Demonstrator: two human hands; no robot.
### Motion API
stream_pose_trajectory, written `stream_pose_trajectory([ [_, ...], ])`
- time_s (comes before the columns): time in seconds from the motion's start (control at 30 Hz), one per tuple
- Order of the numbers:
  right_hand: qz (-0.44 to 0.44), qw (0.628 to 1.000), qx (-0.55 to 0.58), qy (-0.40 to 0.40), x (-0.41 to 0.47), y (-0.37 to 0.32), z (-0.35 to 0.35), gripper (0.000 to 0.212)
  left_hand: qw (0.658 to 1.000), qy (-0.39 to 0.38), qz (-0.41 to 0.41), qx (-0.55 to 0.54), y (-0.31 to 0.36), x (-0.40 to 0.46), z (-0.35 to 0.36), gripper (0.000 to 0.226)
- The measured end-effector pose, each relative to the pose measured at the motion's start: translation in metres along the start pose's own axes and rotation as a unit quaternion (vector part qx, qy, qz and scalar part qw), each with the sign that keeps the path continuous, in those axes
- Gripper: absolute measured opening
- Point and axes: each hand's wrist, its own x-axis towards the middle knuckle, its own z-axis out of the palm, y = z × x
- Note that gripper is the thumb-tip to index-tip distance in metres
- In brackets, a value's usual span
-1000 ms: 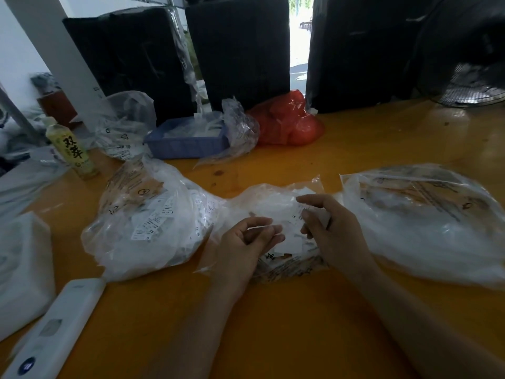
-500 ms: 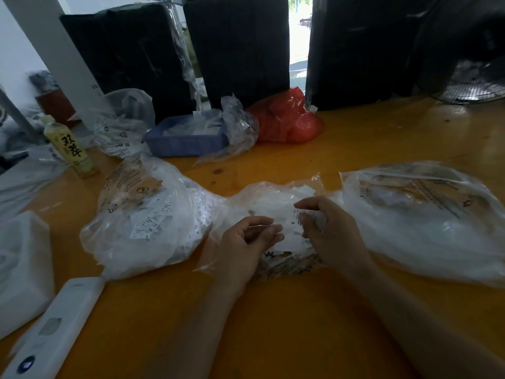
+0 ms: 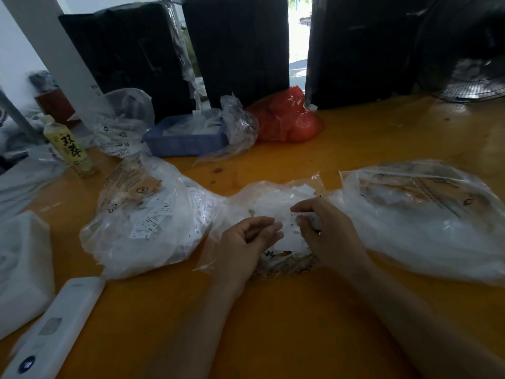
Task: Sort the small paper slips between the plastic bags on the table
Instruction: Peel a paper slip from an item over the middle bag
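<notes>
Resting between left hand [image 3: 246, 242] and right hand [image 3: 325, 231]: slip [image 3: 291, 228].

The middle bag [image 3: 273, 203] lies on the table [image 3: 300, 324]; left of it, touching, the left bag [image 3: 147, 222]; right of it the right bag [image 3: 426, 214]; behind it a tray [image 3: 185, 140]; both hands [image 3: 246, 242] [image 3: 328, 236] rest on it.
</notes>
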Motion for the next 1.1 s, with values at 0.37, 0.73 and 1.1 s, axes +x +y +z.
stream_pose_trajectory([
  [0.37, 0.034, 0.998, 0.032, -0.032, -0.0022, -0.0026, -0.0004, 0.022, 0.996, -0.002, -0.006, 0.088, -0.0036, -0.0012, -0.0007, 0.013],
  [0.73, 0.108, 0.984, 0.140, -0.022, -0.0003, -0.0020, 0.0020, 0.043, 0.998, 0.033, -0.015, 0.044, 0.0028, -0.0016, 0.0000, 0.012],
  [1.1, 0.098, 0.986, 0.123, -0.056, -0.0039, -0.0011, 0.0075, 0.007, 0.998, 0.045, -0.031, 0.036, -0.0005, 0.0020, 0.0001, 0.023],
])
